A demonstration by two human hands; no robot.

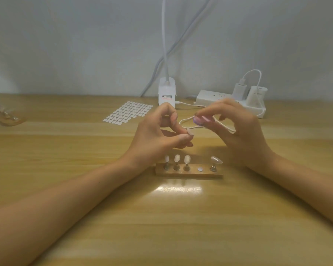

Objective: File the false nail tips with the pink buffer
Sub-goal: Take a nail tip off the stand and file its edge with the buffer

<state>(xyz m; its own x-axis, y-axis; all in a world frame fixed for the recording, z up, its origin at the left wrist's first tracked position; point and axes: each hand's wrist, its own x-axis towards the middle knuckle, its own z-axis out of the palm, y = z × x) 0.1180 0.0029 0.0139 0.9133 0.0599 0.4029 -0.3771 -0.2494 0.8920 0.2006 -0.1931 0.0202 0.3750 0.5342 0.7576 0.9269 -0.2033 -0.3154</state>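
My left hand point(160, 135) pinches a pale false nail tip point(190, 133) between thumb and fingers, above the table. A short way to its right, my right hand point(236, 129) grips the small pink buffer point(201, 120) by its fingertips; buffer and tip are slightly apart. Below both hands lies a wooden stand point(188, 172) carrying three upright nail tips point(176, 158) on pegs at its left and one larger clear tip point(216, 160) at its right. One slot holds only a small white disc point(200, 169).
A sheet of white adhesive tabs point(129, 112) lies behind the left hand. A white lamp base point(166, 93), a power strip point(215, 99) with chargers and a looping white cable point(185, 121) sit at the back. A second wooden stand point(6, 116) lies far left.
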